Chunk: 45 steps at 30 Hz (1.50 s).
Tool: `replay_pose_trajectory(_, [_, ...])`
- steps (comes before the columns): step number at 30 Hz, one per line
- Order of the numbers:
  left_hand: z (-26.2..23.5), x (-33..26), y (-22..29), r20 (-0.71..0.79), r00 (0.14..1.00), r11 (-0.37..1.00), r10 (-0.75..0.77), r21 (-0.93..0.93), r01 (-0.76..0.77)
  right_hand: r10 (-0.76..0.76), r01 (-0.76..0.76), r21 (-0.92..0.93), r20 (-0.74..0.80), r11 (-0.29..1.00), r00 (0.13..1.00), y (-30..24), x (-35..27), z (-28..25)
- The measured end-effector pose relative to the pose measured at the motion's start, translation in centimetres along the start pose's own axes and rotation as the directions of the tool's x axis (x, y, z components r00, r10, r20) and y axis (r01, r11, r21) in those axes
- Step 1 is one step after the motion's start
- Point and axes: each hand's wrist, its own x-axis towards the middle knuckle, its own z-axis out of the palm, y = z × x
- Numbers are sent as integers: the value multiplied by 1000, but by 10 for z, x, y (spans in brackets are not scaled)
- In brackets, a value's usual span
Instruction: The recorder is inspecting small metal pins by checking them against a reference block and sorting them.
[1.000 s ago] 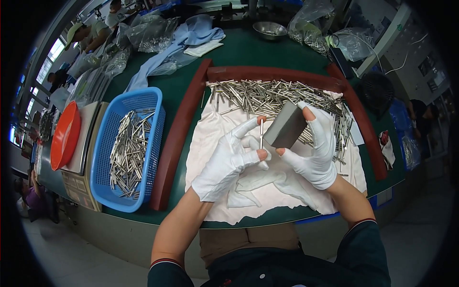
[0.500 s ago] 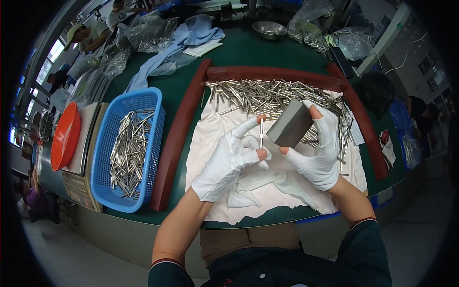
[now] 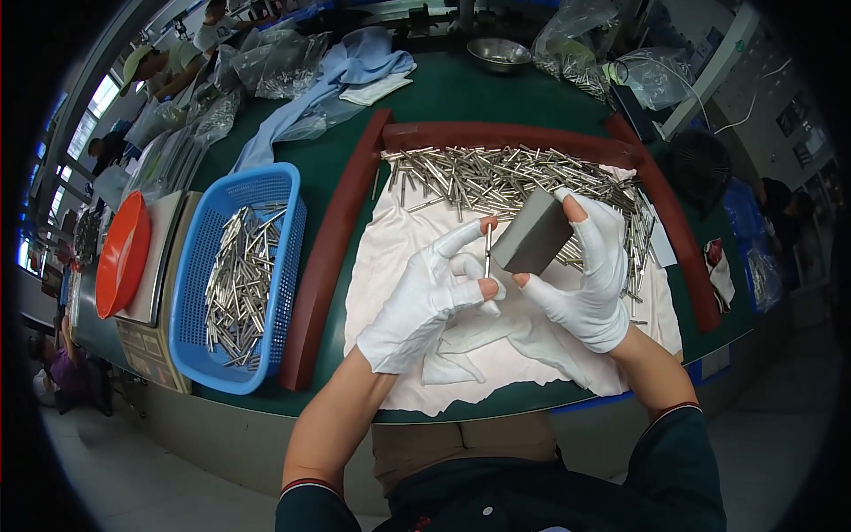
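Note:
My left hand (image 3: 428,297), in a white glove with bare fingertips, pinches a thin shiny metal pin (image 3: 487,252) by its two ends, upright between thumb and forefinger. Gloved the same way, my right hand (image 3: 592,284) grips a dark grey rectangular block (image 3: 534,232) between thumb and fingers. The block's near left edge is close beside the pin; whether they touch I cannot tell. Beneath both hands lies a pale pink cloth (image 3: 377,266) with a crumpled white cloth (image 3: 510,341) on it. A heap of similar metal pins (image 3: 479,173) covers the cloth's far part.
Dark red rails (image 3: 332,257) frame the cloth on the green table (image 3: 443,97). At left stand a blue plastic basket (image 3: 182,310) of metal pins and a red-orange tray (image 3: 122,254). A metal bowl (image 3: 499,55) and plastic bags (image 3: 275,62) sit farther back; other people are beyond.
The grey block has shifted slightly left and tilted more upright in my right hand. My left hand and the pin have moved a touch to the right.

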Motion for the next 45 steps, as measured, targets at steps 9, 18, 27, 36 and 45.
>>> replay_pose_trajectory(9, [4, -1, 1, -87, 995, 980, 43, 196, -26, -146, 139, -136, -37, 981, 989, 5, 0, 2])
replay_pose_trajectory(18, [11, -3, 0, -139, 979, 951, 149, 291, -103, -167, 162, -191, -13, 968, 986, 6, -3, 2])
replay_pose_trajectory(27, [9, -1, -5, -122, 979, 934, 163, 339, -113, -158, 153, -133, -26, 979, 987, 6, -2, 1])
replay_pose_trajectory(36, [9, -1, -4, -137, 983, 936, 120, 345, -67, -130, 123, -152, -33, 981, 991, 8, -3, -1])
replay_pose_trajectory(45, [9, 0, -6, -139, 980, 940, 139, 329, -87, -129, 122, -122, -52, 985, 990, 5, -2, 1])
